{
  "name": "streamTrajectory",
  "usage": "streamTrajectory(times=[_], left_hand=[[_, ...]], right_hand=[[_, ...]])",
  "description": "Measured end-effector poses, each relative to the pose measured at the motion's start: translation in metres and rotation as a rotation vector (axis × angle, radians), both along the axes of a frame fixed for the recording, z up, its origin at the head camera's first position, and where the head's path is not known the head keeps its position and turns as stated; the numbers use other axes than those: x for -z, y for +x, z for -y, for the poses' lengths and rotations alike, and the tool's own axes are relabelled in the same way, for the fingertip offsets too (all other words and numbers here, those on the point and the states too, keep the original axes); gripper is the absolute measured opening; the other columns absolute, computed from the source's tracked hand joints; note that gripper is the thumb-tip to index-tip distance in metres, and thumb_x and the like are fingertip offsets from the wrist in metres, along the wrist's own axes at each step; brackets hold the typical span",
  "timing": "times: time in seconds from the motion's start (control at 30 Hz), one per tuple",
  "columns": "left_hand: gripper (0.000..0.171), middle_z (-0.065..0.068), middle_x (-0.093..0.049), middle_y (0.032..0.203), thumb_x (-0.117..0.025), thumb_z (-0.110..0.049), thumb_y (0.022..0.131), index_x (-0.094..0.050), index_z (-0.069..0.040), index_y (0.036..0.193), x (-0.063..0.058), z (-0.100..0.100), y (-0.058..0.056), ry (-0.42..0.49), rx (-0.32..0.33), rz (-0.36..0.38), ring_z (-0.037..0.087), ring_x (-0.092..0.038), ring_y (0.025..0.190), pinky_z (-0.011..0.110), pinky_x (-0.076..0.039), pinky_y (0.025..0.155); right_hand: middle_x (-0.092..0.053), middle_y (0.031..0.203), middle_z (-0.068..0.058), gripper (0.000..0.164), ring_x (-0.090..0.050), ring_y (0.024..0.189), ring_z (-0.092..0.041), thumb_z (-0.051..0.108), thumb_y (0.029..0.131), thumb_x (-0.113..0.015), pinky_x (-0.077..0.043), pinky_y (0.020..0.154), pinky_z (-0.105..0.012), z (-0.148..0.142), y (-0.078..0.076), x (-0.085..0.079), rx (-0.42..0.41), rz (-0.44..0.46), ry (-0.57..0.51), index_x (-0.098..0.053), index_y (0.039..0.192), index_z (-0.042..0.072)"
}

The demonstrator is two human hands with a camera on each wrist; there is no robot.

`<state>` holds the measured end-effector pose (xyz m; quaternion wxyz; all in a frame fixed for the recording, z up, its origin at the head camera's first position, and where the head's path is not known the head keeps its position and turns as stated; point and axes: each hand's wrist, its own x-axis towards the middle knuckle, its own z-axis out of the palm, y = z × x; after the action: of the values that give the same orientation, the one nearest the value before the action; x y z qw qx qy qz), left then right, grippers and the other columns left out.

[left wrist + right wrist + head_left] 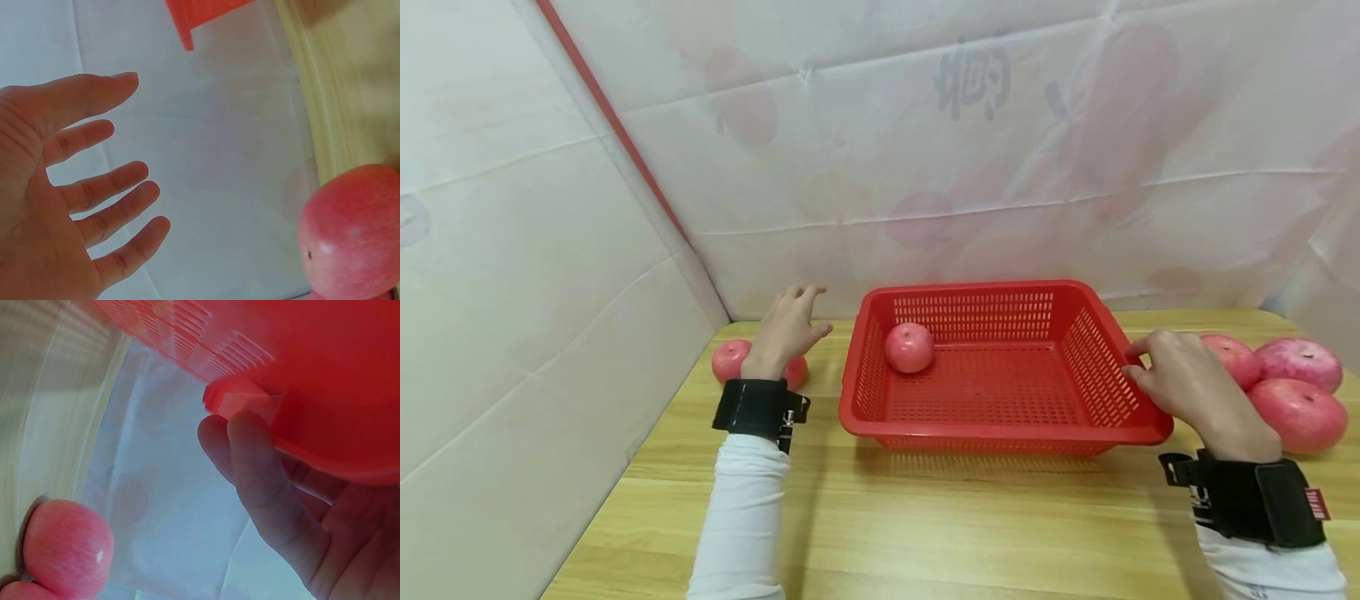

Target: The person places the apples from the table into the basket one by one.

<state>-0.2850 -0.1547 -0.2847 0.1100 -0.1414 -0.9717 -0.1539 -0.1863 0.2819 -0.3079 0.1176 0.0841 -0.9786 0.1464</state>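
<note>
A red slotted plastic basket (977, 431) is in the middle of the head view, with one pink-red apple (910, 347) inside near its left wall. My right hand (1187, 387) grips the basket's right rim; the right wrist view shows its fingers (256, 462) curled at the rim's edge. On the left, my left hand (786, 332) is raised with nothing in it, its fingers and thumb spread apart. Behind and below that hand lie two apples, one apple (728, 361) left of the wrist and another apple (796, 373) to the right, partly hidden by the hand and wrist strap.
Three more apples (1298, 415) lie together at the right, just beyond my right hand. The basket stands over a wooden table (880, 533). White sheeting (850, 167) rises behind the table and along its left side.
</note>
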Motion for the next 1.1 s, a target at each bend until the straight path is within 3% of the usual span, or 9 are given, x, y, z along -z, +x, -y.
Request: streamTrajectory(times=[0.3, 0.6, 1.1], left_hand=[[0.055, 0.02, -0.046, 0.124, -0.066, -0.02, 0.08, -0.044, -0.008, 0.129, 0.007, 0.008, 0.0, -0.052, -0.021, 0.0, 0.033, -0.038, 0.112, 0.051, -0.041, 0.091], [0.055, 0.02, -0.046, 0.124, -0.067, -0.02, 0.08, -0.044, -0.008, 0.129, 0.015, 0.016, -0.001, -0.048, -0.049, 0.032, 0.033, -0.038, 0.111, 0.051, -0.042, 0.089], [0.054, 0.022, -0.043, 0.128, -0.067, -0.021, 0.08, -0.045, -0.007, 0.128, 0.037, 0.03, -0.007, -0.067, -0.078, 0.062, 0.036, -0.036, 0.114, 0.054, -0.038, 0.093]], right_hand=[[-0.057, 0.058, -0.005, 0.021, -0.048, 0.049, -0.014, 0.005, 0.078, -0.06, -0.042, 0.043, -0.031, 0.0, 0.0, 0.0, -0.005, 0.002, -0.002, -0.062, 0.092, -0.011], [-0.056, 0.056, -0.003, 0.02, -0.047, 0.046, -0.013, 0.004, 0.078, -0.059, -0.041, 0.042, -0.031, 0.0, 0.0, 0.0, 0.0, 0.004, -0.022, -0.063, 0.091, -0.01], [-0.057, 0.058, -0.005, 0.022, -0.047, 0.049, -0.014, 0.005, 0.078, -0.06, -0.041, 0.043, -0.031, 0.0, 0.0, 0.0, 0.005, 0.009, -0.01, -0.062, 0.092, -0.012]])
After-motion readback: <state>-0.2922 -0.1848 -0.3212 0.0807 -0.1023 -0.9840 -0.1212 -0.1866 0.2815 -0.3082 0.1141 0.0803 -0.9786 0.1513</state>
